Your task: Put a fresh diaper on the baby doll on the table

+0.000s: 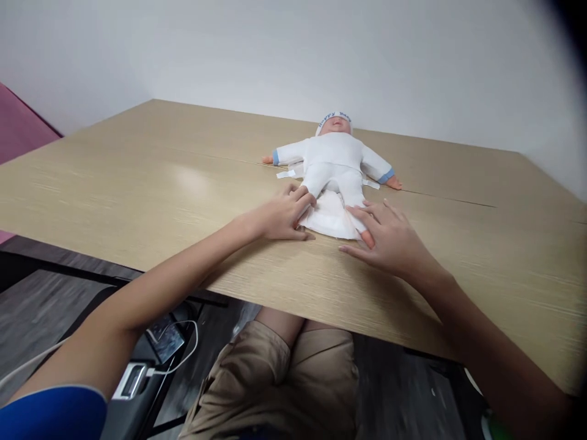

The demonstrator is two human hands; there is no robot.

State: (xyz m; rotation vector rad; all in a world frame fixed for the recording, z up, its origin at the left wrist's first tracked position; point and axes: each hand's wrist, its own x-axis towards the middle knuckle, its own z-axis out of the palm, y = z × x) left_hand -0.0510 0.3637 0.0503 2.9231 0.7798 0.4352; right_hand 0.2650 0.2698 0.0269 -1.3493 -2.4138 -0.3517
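A baby doll (334, 150) lies on its back on the table, head away from me, arms spread. It wears a white outfit with blue cuffs and a white headband with blue lettering. An unfastened white diaper (331, 217) is spread under its hips, and its front part lies flat between the legs toward me. My left hand (290, 214) has its fingers curled over the lower leg on the left, hiding that foot. On the other lower leg rest the fingertips of my right hand (389, 235), its fingers apart and thumb on the tabletop; one orange-toned foot shows beside it.
Diaper tabs (287, 175) stick out on both sides of the doll. The wooden table (160, 183) has a seam across it and meets a white wall (229, 55). Below its front edge are a white cable (195, 345) and a small device (132, 380).
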